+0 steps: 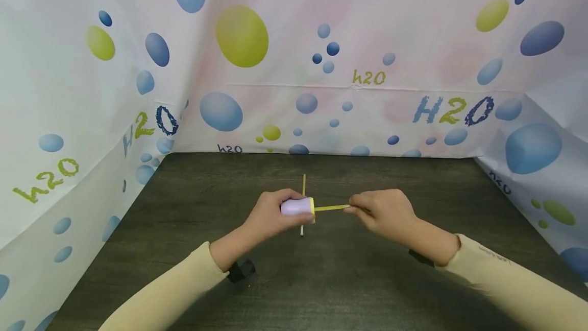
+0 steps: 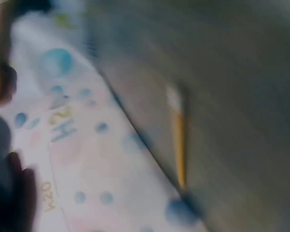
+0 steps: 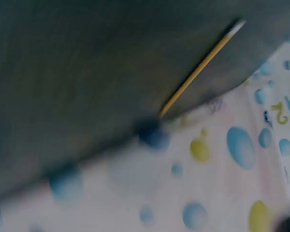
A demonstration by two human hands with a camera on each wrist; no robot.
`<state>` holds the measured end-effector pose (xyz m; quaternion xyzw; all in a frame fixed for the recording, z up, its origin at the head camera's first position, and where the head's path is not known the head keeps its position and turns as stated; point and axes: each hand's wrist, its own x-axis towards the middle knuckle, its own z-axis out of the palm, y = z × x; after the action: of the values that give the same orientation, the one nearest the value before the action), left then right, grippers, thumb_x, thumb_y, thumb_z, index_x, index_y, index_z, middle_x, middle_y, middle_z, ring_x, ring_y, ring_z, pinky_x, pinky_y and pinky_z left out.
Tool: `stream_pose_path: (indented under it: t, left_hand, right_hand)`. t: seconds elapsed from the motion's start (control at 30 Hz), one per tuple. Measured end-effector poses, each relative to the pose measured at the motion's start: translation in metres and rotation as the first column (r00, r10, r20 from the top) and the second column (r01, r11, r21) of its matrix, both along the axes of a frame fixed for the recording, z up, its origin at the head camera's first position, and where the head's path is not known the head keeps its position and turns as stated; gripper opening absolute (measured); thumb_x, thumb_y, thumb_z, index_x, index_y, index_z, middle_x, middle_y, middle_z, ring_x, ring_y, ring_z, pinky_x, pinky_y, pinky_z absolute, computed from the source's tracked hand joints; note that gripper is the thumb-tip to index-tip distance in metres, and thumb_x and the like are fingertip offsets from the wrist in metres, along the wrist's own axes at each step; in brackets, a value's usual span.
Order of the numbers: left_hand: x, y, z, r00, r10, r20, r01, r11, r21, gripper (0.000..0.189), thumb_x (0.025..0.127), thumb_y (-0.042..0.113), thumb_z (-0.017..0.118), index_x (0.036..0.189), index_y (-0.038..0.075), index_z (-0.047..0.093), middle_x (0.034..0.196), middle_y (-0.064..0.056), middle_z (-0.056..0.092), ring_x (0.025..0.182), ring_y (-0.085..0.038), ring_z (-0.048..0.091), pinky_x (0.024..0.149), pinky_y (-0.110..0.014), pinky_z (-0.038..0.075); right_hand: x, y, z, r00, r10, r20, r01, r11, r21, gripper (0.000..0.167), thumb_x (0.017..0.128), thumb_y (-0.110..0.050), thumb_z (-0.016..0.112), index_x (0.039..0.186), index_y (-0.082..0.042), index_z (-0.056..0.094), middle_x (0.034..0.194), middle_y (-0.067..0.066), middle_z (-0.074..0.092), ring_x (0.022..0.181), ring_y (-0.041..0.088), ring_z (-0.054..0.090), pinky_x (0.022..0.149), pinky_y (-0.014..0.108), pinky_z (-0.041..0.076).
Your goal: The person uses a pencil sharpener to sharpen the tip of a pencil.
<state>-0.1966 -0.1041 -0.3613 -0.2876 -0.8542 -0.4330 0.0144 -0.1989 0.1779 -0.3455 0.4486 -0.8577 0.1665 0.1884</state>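
My left hand (image 1: 271,216) grips a lilac pencil sharpener (image 1: 294,206) with a yellow rim, which lies sideways in the fingers with its rim facing right. A yellow pencil (image 1: 332,208) runs level from that rim to my right hand (image 1: 386,213), whose thumb and fingers pinch its other end. The pencil's left end is hidden at the sharpener. Under the left hand a second pencil (image 1: 303,184) lies on the table, pointing away from me, its middle covered by the hand and sharpener. The right wrist view shows this pencil (image 3: 198,71) whole, with a pale end.
The dark wooden table (image 1: 220,178) reaches back to a white sheet (image 1: 294,75) printed with blue and green dots and lettering. The sheet also stands along the left and right sides. A black strap (image 1: 241,271) shows at the left wrist.
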Motion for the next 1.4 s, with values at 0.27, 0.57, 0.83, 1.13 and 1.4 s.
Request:
stream_pose_path:
  t: [0.27, 0.57, 0.83, 1.13, 1.4]
  left_hand:
    - [-0.003, -0.008, -0.011, 0.633, -0.168, -0.756, 0.026, 0.98, -0.196, 0.059, 0.065, 0.035, 0.097, 0.108, 0.003, 0.072, 0.094, -0.005, 0.073, 0.08, -0.014, 0.07, 0.069, -0.024, 0.058]
    - [-0.011, -0.005, 0.017, 0.824, -0.015, 0.566, -0.039, 0.996, 0.083, 0.045, 0.103, 0.038, 0.06, 0.118, -0.004, 0.07, 0.093, -0.011, 0.071, 0.071, -0.009, 0.065, 0.07, -0.029, 0.058]
    - [0.0, 0.004, 0.012, 0.882, 0.02, 0.471, -0.066, 0.995, 0.081, 0.04, 0.096, 0.034, 0.07, 0.111, -0.003, 0.073, 0.091, -0.013, 0.072, 0.069, -0.01, 0.064, 0.064, -0.028, 0.056]
    - [0.001, -0.003, -0.009, 0.544, -0.213, -0.812, -0.018, 0.964, -0.265, 0.062, 0.066, 0.04, 0.096, 0.11, 0.005, 0.071, 0.097, -0.003, 0.073, 0.086, -0.015, 0.071, 0.074, -0.025, 0.06]
    - [-0.002, -0.004, 0.009, 0.999, 0.02, 0.04, -0.015, 0.993, -0.118, 0.041, 0.091, 0.035, 0.077, 0.116, 0.004, 0.073, 0.1, -0.011, 0.075, 0.077, -0.014, 0.066, 0.067, -0.026, 0.055]
  right_hand:
    - [-0.005, 0.001, 0.01, 0.26, -0.026, 0.965, 0.104, 0.995, -0.001, 0.04, 0.109, -0.028, 0.049, 0.089, 0.0, 0.069, 0.055, -0.008, 0.04, 0.047, 0.002, 0.026, 0.046, 0.021, 0.023]
    - [-0.001, 0.002, 0.007, 0.817, -0.015, -0.576, 0.023, 1.0, 0.007, 0.043, 0.111, -0.038, 0.041, 0.103, -0.008, 0.071, 0.075, 0.0, 0.062, 0.06, 0.012, 0.055, 0.049, 0.024, 0.042]
    - [0.0, 0.003, 0.002, 0.832, 0.001, -0.554, 0.006, 1.0, 0.011, 0.051, 0.112, -0.037, 0.038, 0.083, -0.012, 0.071, 0.064, -0.005, 0.06, 0.049, 0.005, 0.05, 0.04, 0.019, 0.032]
    - [-0.003, 0.009, 0.007, 0.185, -0.002, 0.983, 0.083, 0.996, -0.014, 0.042, 0.109, -0.028, 0.047, 0.083, -0.001, 0.067, 0.054, -0.009, 0.029, 0.045, 0.004, 0.018, 0.045, 0.023, 0.018]
    - [0.005, 0.003, 0.01, 0.972, -0.038, 0.233, 0.029, 0.999, 0.04, 0.055, 0.107, -0.052, 0.041, 0.109, -0.007, 0.073, 0.081, -0.003, 0.067, 0.063, 0.002, 0.054, 0.055, 0.021, 0.042]
